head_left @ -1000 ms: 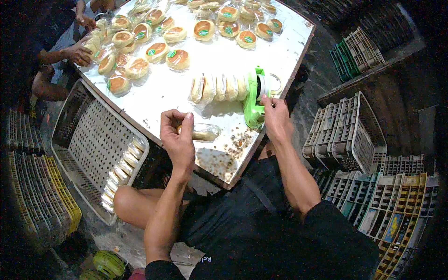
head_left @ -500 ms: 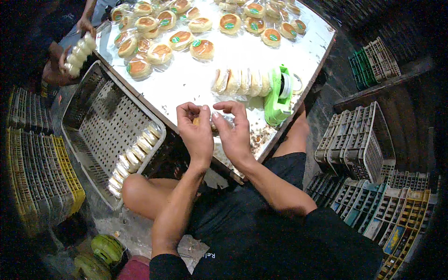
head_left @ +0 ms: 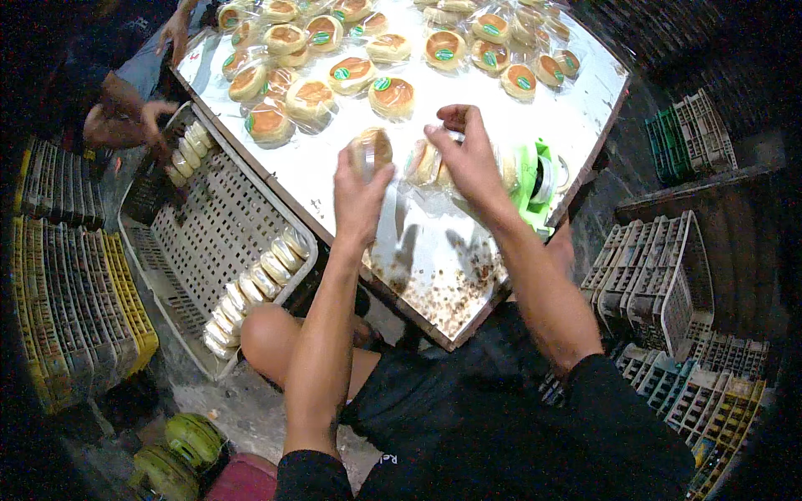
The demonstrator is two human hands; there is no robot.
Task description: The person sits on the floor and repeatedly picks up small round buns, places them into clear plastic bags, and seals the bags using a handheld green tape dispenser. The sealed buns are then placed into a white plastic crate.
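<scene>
In the frame's upper centre, your left grip point(head_left: 357, 199) clasps a wrapped bun point(head_left: 373, 152) while your right grip point(head_left: 469, 163), fingers parted, overlaps the bun row point(head_left: 424, 164).

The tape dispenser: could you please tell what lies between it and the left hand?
In the head view, a row of wrapped buns, partly hidden by the right hand.

Row of wrapped buns point(head_left: 424, 164): middle hidden behind right hand point(head_left: 471, 163). Held bun point(head_left: 370, 151): lower part covered by left hand point(head_left: 359, 200). Co-worker's near hand point(head_left: 156, 121) blurred. Green label point(head_left: 383, 83): print too small. Farthest buns point(head_left: 456, 5) cut off by top edge.
</scene>
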